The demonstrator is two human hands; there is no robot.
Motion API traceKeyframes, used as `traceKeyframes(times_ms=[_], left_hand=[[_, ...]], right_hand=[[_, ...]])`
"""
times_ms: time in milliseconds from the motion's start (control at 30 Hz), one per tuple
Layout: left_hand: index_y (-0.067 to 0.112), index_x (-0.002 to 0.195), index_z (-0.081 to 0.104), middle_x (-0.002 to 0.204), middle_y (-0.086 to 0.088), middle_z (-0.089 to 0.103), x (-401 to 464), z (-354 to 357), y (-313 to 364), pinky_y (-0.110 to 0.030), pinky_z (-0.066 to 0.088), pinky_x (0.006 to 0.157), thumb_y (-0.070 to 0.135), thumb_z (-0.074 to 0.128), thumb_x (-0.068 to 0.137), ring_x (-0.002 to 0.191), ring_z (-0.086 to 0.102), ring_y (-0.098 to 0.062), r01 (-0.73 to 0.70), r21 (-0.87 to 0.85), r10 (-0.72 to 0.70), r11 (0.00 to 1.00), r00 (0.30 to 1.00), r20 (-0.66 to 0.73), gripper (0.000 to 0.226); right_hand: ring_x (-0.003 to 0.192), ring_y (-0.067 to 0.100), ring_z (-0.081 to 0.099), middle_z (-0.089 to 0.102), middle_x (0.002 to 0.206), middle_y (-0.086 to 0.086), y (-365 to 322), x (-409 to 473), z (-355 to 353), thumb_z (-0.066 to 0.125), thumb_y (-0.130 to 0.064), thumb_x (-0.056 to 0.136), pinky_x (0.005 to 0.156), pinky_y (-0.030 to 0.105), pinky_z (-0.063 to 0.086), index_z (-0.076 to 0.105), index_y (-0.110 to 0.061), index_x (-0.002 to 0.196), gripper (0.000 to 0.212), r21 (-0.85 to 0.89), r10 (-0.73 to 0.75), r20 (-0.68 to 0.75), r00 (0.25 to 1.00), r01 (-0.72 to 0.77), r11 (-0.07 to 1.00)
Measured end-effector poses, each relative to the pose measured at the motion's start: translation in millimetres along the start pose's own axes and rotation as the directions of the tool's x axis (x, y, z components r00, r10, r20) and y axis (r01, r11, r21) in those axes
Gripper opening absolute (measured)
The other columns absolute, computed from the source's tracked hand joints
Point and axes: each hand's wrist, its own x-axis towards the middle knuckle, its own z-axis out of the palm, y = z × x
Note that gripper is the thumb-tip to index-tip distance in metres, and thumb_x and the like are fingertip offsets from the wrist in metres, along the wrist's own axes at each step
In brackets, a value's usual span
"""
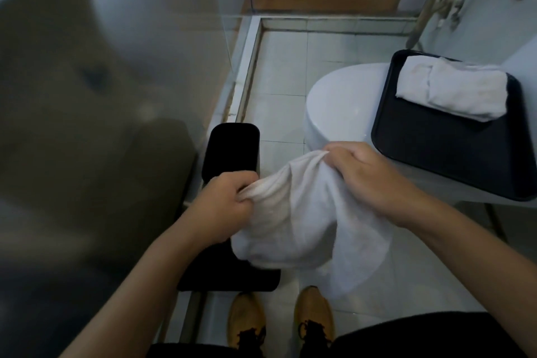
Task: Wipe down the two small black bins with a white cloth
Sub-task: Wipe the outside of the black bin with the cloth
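Both hands, left (225, 203) and right (369, 177), gripping cloth (305, 218), spreading it; bins (231, 148) below untouched; wiping coming next, likely

white cloth (305, 221) plain white | far bin (231, 150) black | near bin (229, 270) black | tray (441, 154) black | folded towel (453, 88) white | toilet (340, 104) white | floor tiles (287, 67) pale grey-white, darker grout lines | shoes (245, 320) tan-yellow, black laces

Bare forearms, dark shorts (421, 334), tan black-laced shoes (247, 320).
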Motion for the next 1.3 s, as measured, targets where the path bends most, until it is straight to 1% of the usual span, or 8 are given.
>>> traceKeyframes(times_ms=[167,433,667,767,900,1100,1200,1300], left_hand=[[0.030,0.126,0.051,0.111,0.006,0.069,-9,16,14,-0.033,0.058,0.084,0.013,0.075,0.082,0.101,0.067,-0.011,0.155,-0.394,-0.011,0.906,0.939,0.345,0.053],[-0.003,0.095,0.069,0.091,-0.022,0.072,-9,28,25,-0.056,0.054,0.078,0.046,0.067,0.086,0.087,0.070,-0.037,0.072,-0.332,0.007,0.941,0.973,0.229,0.051],[0.006,0.108,0.071,0.101,-0.014,0.075,-14,19,24,-0.038,0.056,0.089,0.030,0.055,0.095,0.100,0.070,-0.027,0.194,-0.637,-0.188,0.746,0.979,0.077,0.031],[0.004,0.103,0.070,0.098,-0.015,0.075,-13,10,23,-0.028,0.058,0.079,0.035,0.058,0.088,0.099,0.070,-0.027,0.214,-0.787,-0.318,0.578,0.948,0.025,0.036],[0.003,0.115,0.066,0.110,-0.017,0.072,-16,-2,26,-0.029,0.057,0.085,0.042,0.052,0.089,0.104,0.069,-0.025,0.219,-0.883,-0.351,0.416,0.934,0.066,0.050],[0.004,0.119,0.066,0.116,-0.018,0.069,-22,-7,34,-0.032,0.059,0.081,0.046,0.047,0.091,0.105,0.068,-0.027,0.221,-0.935,-0.345,0.276,0.931,0.118,0.054],[0.006,0.093,0.078,0.098,-0.016,0.074,-25,-11,34,-0.029,0.060,0.067,0.041,0.043,0.095,0.088,0.073,-0.023,0.158,-0.959,-0.307,0.234,0.948,0.082,0.050],[0.009,0.068,0.079,0.077,-0.010,0.075,-27,-18,29,-0.024,0.058,0.059,0.035,0.042,0.094,0.072,0.074,-0.017,0.096,-0.978,-0.289,0.185,0.957,0.040,0.052]], right_hand=[[0.067,0.018,0.031,0.034,0.070,0.006,-1,5,7,0.047,-0.024,0.089,0.061,0.034,0.027,0.038,0.001,0.068,0.034,0.090,0.074,0.203,0.976,-0.094,0.991],[0.060,0.018,0.029,0.032,0.060,0.000,5,26,-3,0.051,-0.044,0.070,0.059,0.037,0.029,0.037,-0.018,0.056,0.033,-0.179,0.116,0.251,0.961,-0.072,0.981],[0.103,0.008,0.057,0.061,0.109,-0.007,38,2,7,0.065,-0.039,0.089,0.089,0.026,0.044,0.062,-0.025,0.112,0.028,-0.176,0.064,-0.093,0.994,-0.080,0.981],[0.086,0.020,0.063,0.067,0.094,0.007,50,-20,13,0.058,-0.020,0.094,0.075,0.036,0.049,0.065,-0.011,0.099,0.013,-0.215,0.208,-0.264,0.942,-0.267,0.939],[0.084,0.027,0.068,0.073,0.098,0.018,69,-34,37,0.044,-0.033,0.102,0.076,0.037,0.051,0.070,0.000,0.101,0.042,-0.122,0.590,0.168,0.789,-0.577,0.807],[0.131,0.021,0.050,0.059,0.138,0.002,106,-7,70,0.038,-0.061,0.097,0.114,0.040,0.033,0.054,-0.015,0.139,0.064,0.119,0.622,0.360,0.695,-0.695,0.709],[0.112,0.025,0.067,0.073,0.116,0.010,117,-2,77,0.047,-0.038,0.090,0.104,0.041,0.045,0.057,-0.008,0.127,0.048,0.207,0.494,0.605,0.624,-0.723,0.659],[0.095,0.027,0.069,0.074,0.107,0.014,120,4,77,0.043,-0.008,0.086,0.085,0.037,0.054,0.051,-0.004,0.128,0.043,0.190,0.538,0.556,0.633,-0.727,0.660]])
